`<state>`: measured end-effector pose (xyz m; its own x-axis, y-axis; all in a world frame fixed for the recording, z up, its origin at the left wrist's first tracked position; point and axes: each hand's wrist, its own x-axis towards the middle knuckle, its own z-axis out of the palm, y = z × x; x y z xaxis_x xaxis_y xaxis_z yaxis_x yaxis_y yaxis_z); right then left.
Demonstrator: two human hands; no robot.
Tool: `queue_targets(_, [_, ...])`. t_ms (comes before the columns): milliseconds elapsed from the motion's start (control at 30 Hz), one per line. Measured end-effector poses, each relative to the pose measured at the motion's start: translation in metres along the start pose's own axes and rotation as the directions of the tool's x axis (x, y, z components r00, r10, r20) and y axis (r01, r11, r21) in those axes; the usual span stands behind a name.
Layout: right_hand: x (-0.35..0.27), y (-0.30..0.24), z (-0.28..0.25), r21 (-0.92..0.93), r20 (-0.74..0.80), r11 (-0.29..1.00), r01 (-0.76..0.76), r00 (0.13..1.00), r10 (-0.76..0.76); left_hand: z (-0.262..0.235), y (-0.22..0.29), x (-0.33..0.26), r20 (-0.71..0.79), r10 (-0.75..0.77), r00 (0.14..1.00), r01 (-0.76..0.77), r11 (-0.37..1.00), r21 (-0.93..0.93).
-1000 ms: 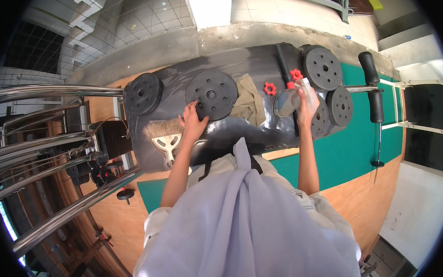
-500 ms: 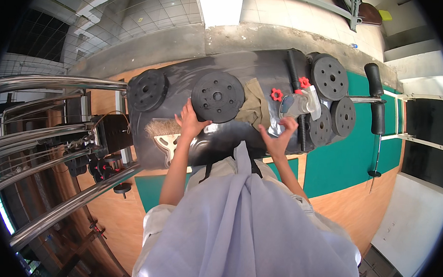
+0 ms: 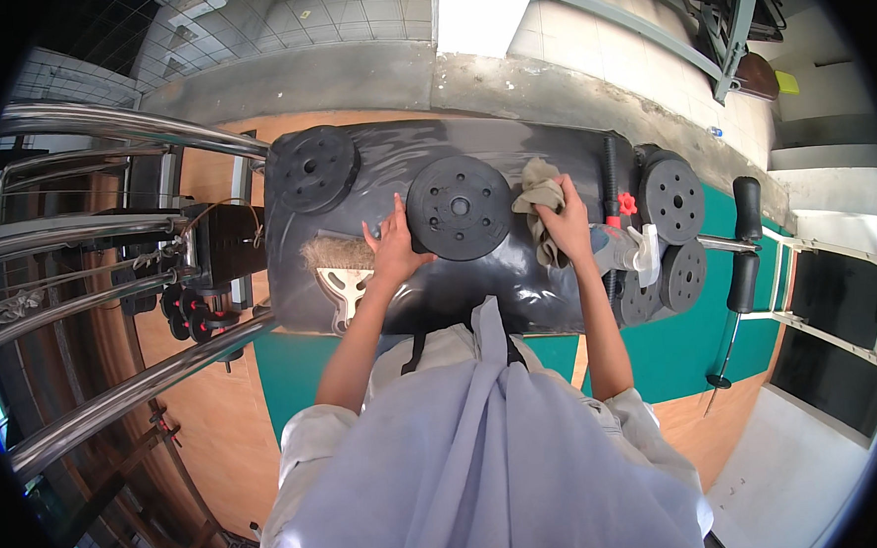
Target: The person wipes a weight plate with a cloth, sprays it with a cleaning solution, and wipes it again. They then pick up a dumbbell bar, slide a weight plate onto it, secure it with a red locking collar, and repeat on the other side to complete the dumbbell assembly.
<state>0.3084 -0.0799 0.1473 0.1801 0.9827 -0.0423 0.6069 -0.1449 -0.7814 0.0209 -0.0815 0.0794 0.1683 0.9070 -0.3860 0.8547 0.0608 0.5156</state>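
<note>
A round black weight plate lies flat on a black padded bench. Beside its lower left edge is my left hand, fingers spread, with the thumb at or near the rim. My right hand grips a crumpled olive-brown cloth just right of the plate, hiding part of it. A brush with pale bristles and a cream handle rests by my left hand. To the right of my right forearm lies a clear spray bottle with a white head, partly over a black threaded bar.
Another weight plate sits at the bench's far left corner. Several more plates lie at the right end, near a red star-shaped collar nut. Chrome rails of a machine stand left; foam rollers stick out right.
My right hand has taken hold of the cloth and lifted it from its spread position beside the plate. My left hand stays near the plate's lower left edge. The whole view has shifted slightly.
</note>
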Motion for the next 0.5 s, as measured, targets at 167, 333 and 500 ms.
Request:
queue_targets(167, [0.045, -0.029, 0.078, -0.255, 0.180, 0.897, 0.360, 0.929, -0.322, -0.001, -0.001, -0.002, -0.055, 0.006, 0.998, -0.010, 0.998, -0.059])
queue_targets(333, [0.021, -0.036, 0.106, -0.128, 0.635, 0.731, 0.670, 0.622, -0.459, -0.002, 0.000, -0.002, -0.098, 0.047, 0.994, -0.051, 0.998, -0.039])
queue_targets(500, [0.067, -0.037, 0.103, -0.186, 0.437, 0.886, 0.425, 0.843, -0.313, 0.000, -0.001, -0.004, -0.112, 0.020, 0.994, -0.029, 0.996, -0.081])
